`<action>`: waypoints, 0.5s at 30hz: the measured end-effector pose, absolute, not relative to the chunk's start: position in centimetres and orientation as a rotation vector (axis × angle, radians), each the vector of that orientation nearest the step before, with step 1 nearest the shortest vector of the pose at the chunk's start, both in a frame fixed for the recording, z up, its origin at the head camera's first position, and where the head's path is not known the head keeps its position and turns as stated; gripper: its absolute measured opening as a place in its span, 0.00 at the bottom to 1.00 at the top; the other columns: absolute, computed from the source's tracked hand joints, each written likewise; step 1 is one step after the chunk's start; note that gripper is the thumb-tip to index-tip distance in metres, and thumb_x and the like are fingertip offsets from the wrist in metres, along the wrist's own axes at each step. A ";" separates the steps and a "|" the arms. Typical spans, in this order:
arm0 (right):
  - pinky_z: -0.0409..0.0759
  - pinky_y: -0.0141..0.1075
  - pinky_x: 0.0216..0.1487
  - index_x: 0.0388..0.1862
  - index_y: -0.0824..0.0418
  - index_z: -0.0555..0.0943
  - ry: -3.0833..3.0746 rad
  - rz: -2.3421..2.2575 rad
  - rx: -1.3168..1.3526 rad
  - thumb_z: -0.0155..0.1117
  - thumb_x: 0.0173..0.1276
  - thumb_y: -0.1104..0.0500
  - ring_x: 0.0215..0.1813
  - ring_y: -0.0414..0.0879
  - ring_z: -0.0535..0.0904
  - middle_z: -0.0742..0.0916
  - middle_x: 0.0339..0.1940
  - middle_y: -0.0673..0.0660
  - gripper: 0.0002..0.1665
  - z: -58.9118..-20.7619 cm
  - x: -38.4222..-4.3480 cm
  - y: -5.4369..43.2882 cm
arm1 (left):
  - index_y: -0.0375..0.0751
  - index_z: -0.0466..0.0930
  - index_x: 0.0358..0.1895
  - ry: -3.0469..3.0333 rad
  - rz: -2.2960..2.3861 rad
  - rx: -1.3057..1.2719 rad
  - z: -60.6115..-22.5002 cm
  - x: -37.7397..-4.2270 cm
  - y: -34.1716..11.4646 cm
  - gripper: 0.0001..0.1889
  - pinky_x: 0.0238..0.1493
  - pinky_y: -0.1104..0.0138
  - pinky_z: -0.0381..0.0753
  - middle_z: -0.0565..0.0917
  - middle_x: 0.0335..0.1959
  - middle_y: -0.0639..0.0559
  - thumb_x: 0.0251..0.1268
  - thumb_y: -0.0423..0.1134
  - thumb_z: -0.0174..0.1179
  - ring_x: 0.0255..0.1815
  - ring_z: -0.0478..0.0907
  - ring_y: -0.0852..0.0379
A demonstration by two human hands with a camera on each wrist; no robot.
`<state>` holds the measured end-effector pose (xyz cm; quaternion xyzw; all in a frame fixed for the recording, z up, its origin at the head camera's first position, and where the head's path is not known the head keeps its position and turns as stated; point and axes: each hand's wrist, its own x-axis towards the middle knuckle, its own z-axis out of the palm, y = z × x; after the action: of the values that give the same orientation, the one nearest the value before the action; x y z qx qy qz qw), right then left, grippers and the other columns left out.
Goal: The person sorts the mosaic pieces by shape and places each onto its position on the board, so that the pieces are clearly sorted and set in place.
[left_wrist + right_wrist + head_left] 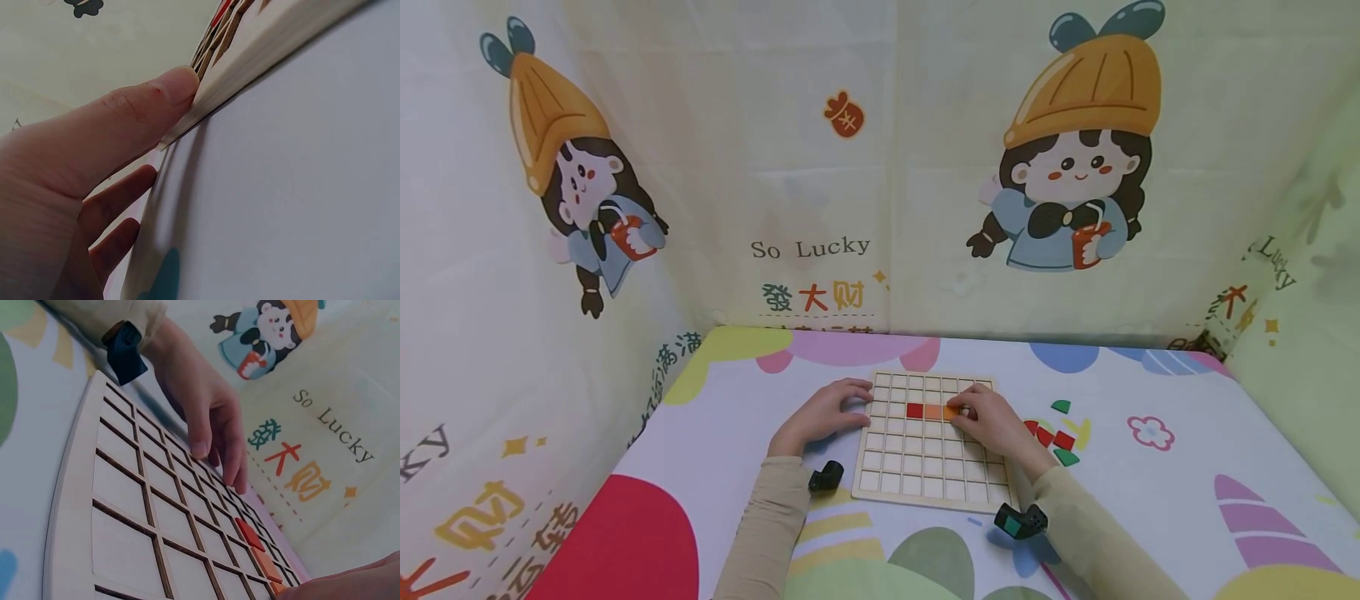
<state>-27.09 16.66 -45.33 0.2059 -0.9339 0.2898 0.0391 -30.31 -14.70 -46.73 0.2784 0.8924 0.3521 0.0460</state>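
- Right sleeve (1097,533), lower right, and left sleeve (775,512), lower centre-left, lie nearest; the right one could sweep loose pieces aside if that forearm swung outward.
- Black wrist camera (1021,522) on the right arm, lower right of centre, sits by the board's near corner; dropping the wrist could knock that corner and turn the board.
- Gridded wooden board (913,463), lower centre, lies flat on the printed tabletop; a push from one side could slide it.
- Right hand (996,421), right of centre, appears to pinch a deeper orange tile (950,412) between thumb and finger, over the board's row of tiles. Released crooked, it could catch on a divider; the fingertips hide whether it is seated.
- Left hand (822,414), left of centre, has thumb and fingers spread apart, touching the board's left rim; too light a touch could let the board shift.
- Pale orange square (932,412) and red square (914,411), mid-board, sit side by side; a sideways nudge could lift their edges.
- Red block (1064,440) and green quarter-circle (1061,407), right of the board, could scatter if brushed.
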 end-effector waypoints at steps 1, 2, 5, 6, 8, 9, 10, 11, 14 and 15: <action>0.72 0.35 0.34 0.48 0.61 0.86 -2.863 0.887 0.632 0.69 0.64 0.62 0.33 0.42 0.70 0.81 0.42 0.55 0.13 -45.4 -27.1 16.6 | 0.42 0.82 0.54 2.723 1.074 0.838 -46.7 -30.3 -14.7 0.20 0.72 0.56 0.63 0.74 0.66 0.51 0.60 0.43 0.70 0.70 0.65 0.50; 0.72 0.34 0.34 0.48 0.61 0.86 -2.865 0.888 0.628 0.69 0.65 0.62 0.33 0.42 0.70 0.81 0.42 0.55 0.13 -45.4 -27.1 16.6 | 0.42 0.82 0.54 2.725 1.073 0.836 -46.7 -30.3 -14.7 0.20 0.71 0.56 0.63 0.74 0.66 0.51 0.59 0.43 0.70 0.70 0.65 0.50; 0.72 0.34 0.33 0.48 0.61 0.86 -2.869 0.888 0.621 0.69 0.65 0.62 0.33 0.42 0.70 0.81 0.42 0.55 0.13 -45.3 -27.1 16.6 | 0.42 0.82 0.54 2.729 1.076 0.844 -46.7 -30.2 -14.7 0.20 0.71 0.55 0.63 0.74 0.66 0.51 0.60 0.43 0.70 0.70 0.66 0.49; 0.72 0.34 0.33 0.48 0.61 0.86 -2.869 0.888 0.622 0.69 0.65 0.62 0.33 0.42 0.70 0.81 0.42 0.55 0.13 -45.4 -27.1 16.6 | 0.41 0.82 0.54 2.728 1.078 0.846 -46.6 -30.2 -14.7 0.20 0.71 0.55 0.64 0.74 0.66 0.51 0.60 0.43 0.70 0.70 0.66 0.49; 0.73 0.34 0.33 0.48 0.61 0.86 -2.866 0.889 0.625 0.69 0.64 0.62 0.33 0.42 0.70 0.81 0.42 0.55 0.13 -45.4 -27.1 16.6 | 0.41 0.82 0.54 2.728 1.079 0.856 -46.5 -30.2 -14.7 0.20 0.71 0.54 0.64 0.74 0.66 0.50 0.60 0.42 0.70 0.70 0.66 0.49; 0.73 0.34 0.33 0.48 0.61 0.86 -2.864 0.890 0.627 0.69 0.64 0.62 0.33 0.42 0.70 0.81 0.42 0.55 0.13 -45.4 -27.1 16.6 | 0.40 0.82 0.54 2.726 1.077 0.855 -46.5 -30.2 -14.6 0.20 0.71 0.54 0.64 0.74 0.66 0.50 0.60 0.42 0.70 0.70 0.66 0.49; 0.73 0.34 0.34 0.48 0.61 0.86 -2.866 0.892 0.624 0.69 0.64 0.62 0.33 0.42 0.70 0.81 0.42 0.55 0.13 -45.4 -27.1 16.7 | 0.41 0.82 0.54 2.724 1.076 0.854 -46.5 -30.2 -14.6 0.20 0.71 0.54 0.64 0.74 0.66 0.50 0.60 0.42 0.69 0.70 0.66 0.49; 0.73 0.34 0.34 0.48 0.61 0.86 -2.865 0.892 0.624 0.69 0.64 0.62 0.33 0.42 0.70 0.81 0.42 0.55 0.13 -45.4 -27.1 16.7 | 0.41 0.82 0.55 2.723 1.076 0.851 -46.5 -30.2 -14.6 0.20 0.71 0.54 0.64 0.74 0.66 0.50 0.60 0.42 0.69 0.70 0.66 0.49; 0.73 0.34 0.34 0.48 0.62 0.86 -2.865 0.890 0.617 0.69 0.64 0.62 0.33 0.42 0.71 0.81 0.42 0.55 0.13 -45.5 -27.1 16.8 | 0.41 0.82 0.54 2.725 1.069 0.846 -46.6 -30.2 -14.6 0.20 0.71 0.54 0.64 0.74 0.66 0.50 0.60 0.43 0.69 0.70 0.66 0.49; 0.73 0.34 0.34 0.48 0.62 0.86 -2.865 0.890 0.613 0.69 0.64 0.62 0.33 0.42 0.71 0.81 0.42 0.55 0.13 -45.5 -27.1 16.8 | 0.41 0.82 0.55 2.725 1.066 0.842 -46.6 -30.2 -14.6 0.20 0.71 0.55 0.64 0.74 0.66 0.50 0.60 0.43 0.69 0.70 0.65 0.49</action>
<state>-27.14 16.78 -45.51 0.1999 -0.9350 0.2903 0.0396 -30.22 -14.62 -46.58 0.2762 0.8939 0.3498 0.0481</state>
